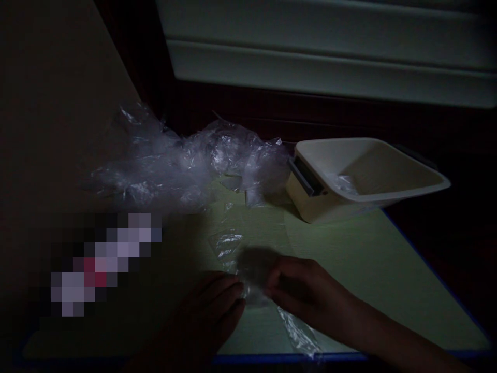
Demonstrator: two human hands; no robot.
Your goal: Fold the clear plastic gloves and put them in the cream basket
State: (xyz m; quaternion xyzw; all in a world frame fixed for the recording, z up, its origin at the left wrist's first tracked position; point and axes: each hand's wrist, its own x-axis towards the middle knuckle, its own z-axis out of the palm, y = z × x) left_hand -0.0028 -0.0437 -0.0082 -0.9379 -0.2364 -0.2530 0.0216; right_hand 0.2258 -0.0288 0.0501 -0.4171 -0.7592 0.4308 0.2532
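My left hand [219,300] rests low over the green table top, its fingers together and bent onto the edge of a clear plastic bag [257,295]. To its right, my right hand [301,285] is closed in a pinch at the bag's other side, slightly smeared by motion. Part of the bag lies between the two hands, thin and see-through. More clear plastic [298,331] trails below my right hand to the front edge of the table. Just beyond my fingers lies another crinkled clear plastic piece [227,242]. The dim light hides much of my left hand.
A heap of crumpled clear plastic [217,147] spreads across the back left. At the back right stands a cream plastic bin [322,204] with a dark handle and some clear plastic inside. The green table [349,254] has a blue edge. A blurred-out patch covers something at left.
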